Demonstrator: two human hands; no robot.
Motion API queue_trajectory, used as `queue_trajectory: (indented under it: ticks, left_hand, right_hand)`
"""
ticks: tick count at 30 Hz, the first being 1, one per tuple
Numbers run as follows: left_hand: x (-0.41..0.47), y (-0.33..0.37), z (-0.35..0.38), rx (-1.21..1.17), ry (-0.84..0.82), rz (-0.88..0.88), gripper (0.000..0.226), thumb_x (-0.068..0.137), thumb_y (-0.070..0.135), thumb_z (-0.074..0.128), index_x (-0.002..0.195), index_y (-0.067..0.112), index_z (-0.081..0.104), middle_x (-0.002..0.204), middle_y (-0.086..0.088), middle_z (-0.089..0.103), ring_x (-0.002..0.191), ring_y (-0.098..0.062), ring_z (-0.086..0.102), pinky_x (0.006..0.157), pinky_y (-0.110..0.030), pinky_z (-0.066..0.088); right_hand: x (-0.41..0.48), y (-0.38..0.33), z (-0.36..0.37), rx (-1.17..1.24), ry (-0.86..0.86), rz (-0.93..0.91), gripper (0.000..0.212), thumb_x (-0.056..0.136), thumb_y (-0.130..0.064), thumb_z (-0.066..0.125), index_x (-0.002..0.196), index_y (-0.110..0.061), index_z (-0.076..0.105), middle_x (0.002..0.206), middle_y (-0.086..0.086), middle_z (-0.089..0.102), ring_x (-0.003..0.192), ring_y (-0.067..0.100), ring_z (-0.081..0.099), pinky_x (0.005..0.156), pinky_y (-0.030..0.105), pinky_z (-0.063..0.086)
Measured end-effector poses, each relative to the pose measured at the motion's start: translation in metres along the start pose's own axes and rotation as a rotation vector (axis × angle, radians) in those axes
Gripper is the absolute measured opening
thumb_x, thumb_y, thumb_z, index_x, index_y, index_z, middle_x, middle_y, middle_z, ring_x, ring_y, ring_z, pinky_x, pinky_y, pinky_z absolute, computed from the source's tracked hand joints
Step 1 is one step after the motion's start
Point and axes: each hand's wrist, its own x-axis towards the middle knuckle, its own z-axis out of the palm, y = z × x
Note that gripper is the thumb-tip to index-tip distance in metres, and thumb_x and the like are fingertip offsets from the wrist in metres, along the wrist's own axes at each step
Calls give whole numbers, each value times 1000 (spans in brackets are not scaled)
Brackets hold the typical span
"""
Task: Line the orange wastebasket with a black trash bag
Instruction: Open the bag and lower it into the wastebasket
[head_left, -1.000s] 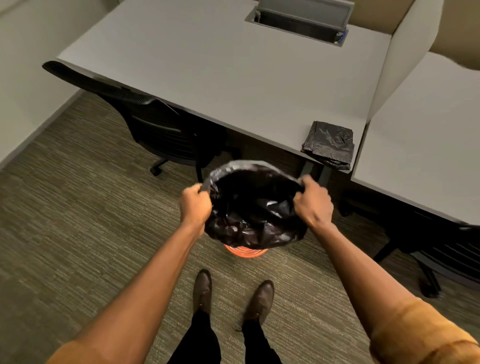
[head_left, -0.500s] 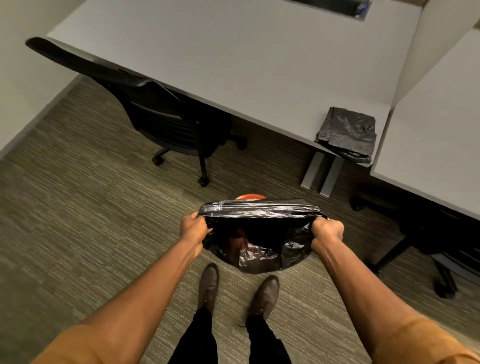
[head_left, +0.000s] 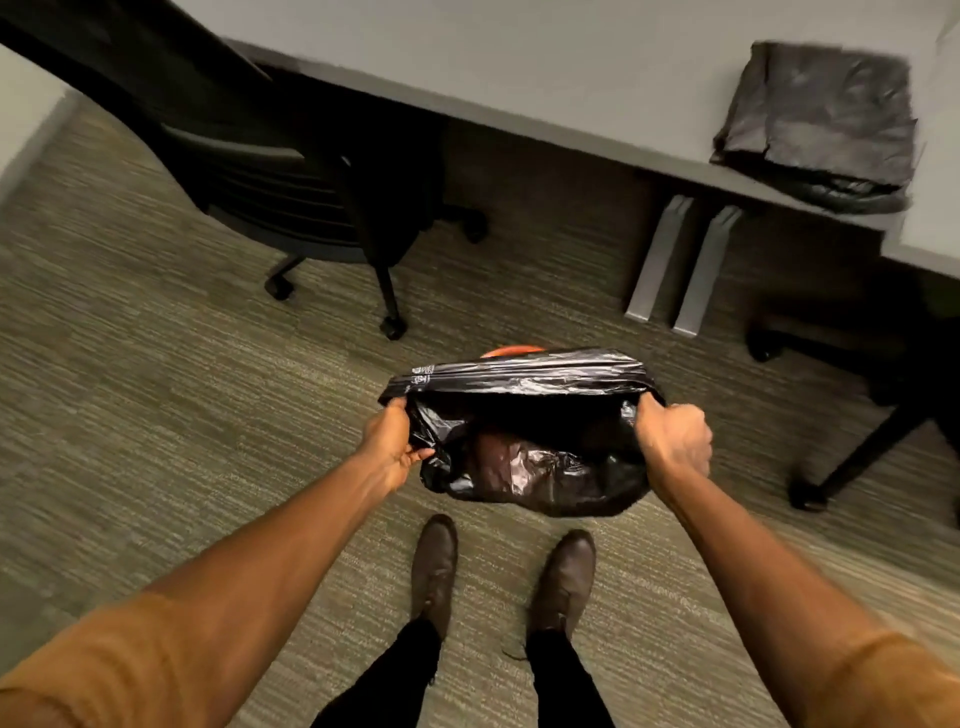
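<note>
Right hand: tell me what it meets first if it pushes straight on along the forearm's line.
Probably the black trash bag that the right hand grips at its mouth; beyond that, likely the orange wastebasket beneath, mostly hidden. Depth is unclear.

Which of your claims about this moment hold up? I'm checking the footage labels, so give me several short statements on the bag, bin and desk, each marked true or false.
1. Both hands grip the open black plastic trash bag, the left hand and right hand at opposite sides of its mouth. True.
2. The round orange wastebasket stands in full view beside the bag. False: only a sliver of its rim shows behind the bag.
3. A folded stack of black plastic bags lies on the grey desk. True.
4. The black office chair lies tipped over on the carpet. False: it stands upright on its wheels.
5. The person is barefoot. False: brown shoes are worn.
</note>
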Motion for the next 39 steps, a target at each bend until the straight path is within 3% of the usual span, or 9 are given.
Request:
queue_trajectory:
  ticks: [10, 15, 19, 22, 24, 26, 29, 34, 39]
  left_hand:
    - [152, -60, 13, 108, 76, -80, 34, 110, 44, 49, 130, 24, 68, 140, -6, 74, 119, -24, 68, 72, -35, 52]
    - [201, -88, 9, -15, 89, -107, 38, 115, 32, 51, 143, 10, 65, 127, -12, 73, 102, -24, 71, 76, -35, 58]
    - [217, -101, 2, -90, 84, -105, 23, 115, 21, 52, 126, 9, 68, 125, -14, 74, 89, -22, 72, 72, -33, 60]
    - [215, -109, -2, 23, 122, -115, 23, 114, 15, 52, 99, 12, 69, 104, -10, 72, 82, -19, 66, 78, -36, 59]
    - [215, -115, -7, 104, 170, -115, 23, 113, 16, 55, 95, 15, 69, 93, -7, 67, 70, -15, 55, 63, -31, 51]
    - [216, -114, -11, 99, 215, -128, 18, 113, 14, 55, 102, 12, 70, 93, -10, 65, 61, -14, 45, 46, -26, 40]
    - [218, -105, -17, -45, 168, -217, 16, 110, 6, 57, 103, 5, 71, 95, -16, 68, 64, -18, 55, 31, -16, 42]
    - [215, -92, -17, -440, 97, -270, 27, 116, 10, 47, 107, -6, 67, 105, -25, 69, 86, -35, 69, 39, -33, 61]
    - [216, -98, -13, -276, 43, -166, 28, 115, 32, 51, 123, 12, 67, 98, -9, 73, 81, -18, 68, 40, -19, 53]
  right_hand:
    - [83, 58, 104, 179, -77, 92, 62, 96, -46, 57, 129, 5, 69, 132, 27, 71, 116, 45, 68, 85, 40, 48]
    - [125, 82, 151, 588, -222, 310, 32, 91, -29, 68, 116, -11, 76, 114, 7, 79, 99, 28, 75, 87, 45, 66]
    - [132, 97, 170, 597, -270, 414, 9, 98, -26, 68, 95, -19, 74, 92, 1, 77, 75, 21, 71, 60, 30, 59]
    - [135, 113, 181, 602, -324, 509, 18, 96, -27, 73, 111, -18, 79, 102, 4, 82, 90, 23, 79, 54, 35, 64]
    - [140, 121, 185, 627, -318, 544, 22, 96, -24, 73, 115, -14, 79, 108, 6, 83, 85, 24, 79, 46, 35, 62]
    - [148, 126, 185, 643, -268, 581, 24, 91, -20, 73, 114, -16, 80, 106, 6, 84, 76, 20, 74, 51, 28, 59]
    - [162, 128, 181, 761, -210, 620, 25, 85, -16, 74, 109, -13, 82, 100, 2, 85, 82, 22, 80, 68, 45, 66]
    - [131, 103, 161, 707, -39, 415, 9, 102, -11, 58, 105, -8, 66, 106, 7, 70, 77, 22, 66, 81, 38, 58]
    - [138, 109, 165, 575, -31, 272, 50, 98, -40, 59, 126, 0, 70, 119, 13, 71, 99, 34, 69, 92, 49, 62]
